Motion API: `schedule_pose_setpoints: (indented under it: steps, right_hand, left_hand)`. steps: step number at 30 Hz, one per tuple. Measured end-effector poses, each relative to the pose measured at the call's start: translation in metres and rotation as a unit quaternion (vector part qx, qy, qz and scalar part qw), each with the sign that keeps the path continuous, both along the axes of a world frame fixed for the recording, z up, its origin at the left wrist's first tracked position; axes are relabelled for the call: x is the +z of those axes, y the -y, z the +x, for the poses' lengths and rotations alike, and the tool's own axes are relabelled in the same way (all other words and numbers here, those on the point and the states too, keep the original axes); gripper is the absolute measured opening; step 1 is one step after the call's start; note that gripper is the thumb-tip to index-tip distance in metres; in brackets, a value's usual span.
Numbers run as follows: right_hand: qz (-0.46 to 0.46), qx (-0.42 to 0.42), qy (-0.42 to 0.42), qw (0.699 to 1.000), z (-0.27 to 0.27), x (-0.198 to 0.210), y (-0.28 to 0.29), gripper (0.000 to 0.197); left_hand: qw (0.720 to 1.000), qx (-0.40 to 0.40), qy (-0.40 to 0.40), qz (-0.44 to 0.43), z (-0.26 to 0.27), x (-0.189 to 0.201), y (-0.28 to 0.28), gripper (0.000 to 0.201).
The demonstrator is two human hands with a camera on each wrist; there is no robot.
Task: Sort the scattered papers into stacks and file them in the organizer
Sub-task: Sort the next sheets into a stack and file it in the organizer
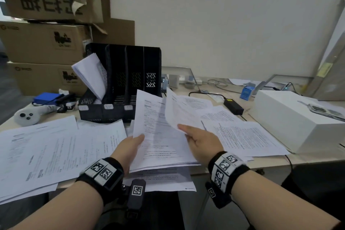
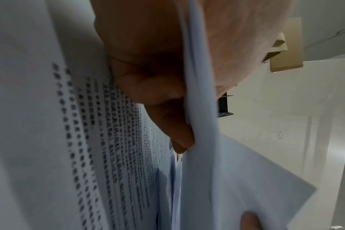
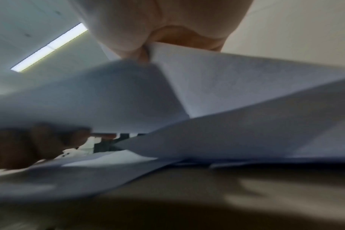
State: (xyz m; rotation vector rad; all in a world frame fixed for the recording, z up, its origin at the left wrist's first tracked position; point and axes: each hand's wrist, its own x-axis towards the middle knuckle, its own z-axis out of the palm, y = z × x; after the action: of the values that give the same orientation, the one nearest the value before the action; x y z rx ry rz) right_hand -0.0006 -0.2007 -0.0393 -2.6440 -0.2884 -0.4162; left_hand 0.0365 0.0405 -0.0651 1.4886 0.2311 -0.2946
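My left hand (image 1: 133, 144) grips a thin stack of printed papers (image 1: 158, 136) by its left edge, tilted up above the desk; in the left wrist view its fingers (image 2: 159, 99) curl under the stack of papers (image 2: 203, 140). My right hand (image 1: 196, 136) pinches a single lifted sheet (image 1: 177, 112) at its lower corner, just right of the stack; the right wrist view shows that sheet (image 3: 217, 80) caught under the thumb. A black slotted organizer (image 1: 121, 84) stands behind, with a sheaf of papers (image 1: 93, 74) leaning in its leftmost slot. Loose printed sheets (image 1: 56, 147) cover the desk left and right.
Cardboard boxes (image 1: 46, 43) are piled at the back left. A white box (image 1: 295, 119) sits at the right, a black power adapter (image 1: 233, 106) with cable beside it. A grey controller (image 1: 28, 115) and a blue case (image 1: 48, 98) lie left of the organizer. The desk edge (image 1: 242, 168) is near me.
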Motion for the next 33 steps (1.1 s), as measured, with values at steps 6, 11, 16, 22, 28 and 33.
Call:
schedule_pose_setpoints:
  steps: [6,11,16,22,28,33]
  right_hand:
    - [-0.089,0.104,-0.062,0.989,-0.006,-0.019,-0.032,0.054]
    - [-0.127,0.159,-0.098,0.974,-0.009,-0.021,-0.042,0.049]
    - [-0.006,0.1,-0.102,0.99,-0.005,-0.019,-0.016,0.048]
    - [-0.023,-0.102,-0.036,0.994,0.008,-0.019,0.046,0.02]
    - [-0.039,-0.122,-0.059,0.99,0.0,-0.033,0.085,0.025]
    - [-0.184,-0.029,-0.14,0.973,-0.013,-0.035,0.084,0.075]
  left_hand:
    - [0.999,-0.013,0.029,0.016,-0.009,0.009,0.01,0.051]
    - [0.999,-0.028,0.033,-0.011,-0.005,-0.004,0.007,0.021]
    - [0.999,-0.032,0.035,0.001,-0.003,-0.01,0.005,0.03]
    - [1.0,-0.028,0.011,-0.006,-0.003,-0.007,0.011,0.025]
    - [0.999,0.001,-0.006,0.041,0.0,-0.006,0.008,0.01]
    - [0.998,-0.001,0.005,0.067,-0.003,-0.002,0.002,0.009]
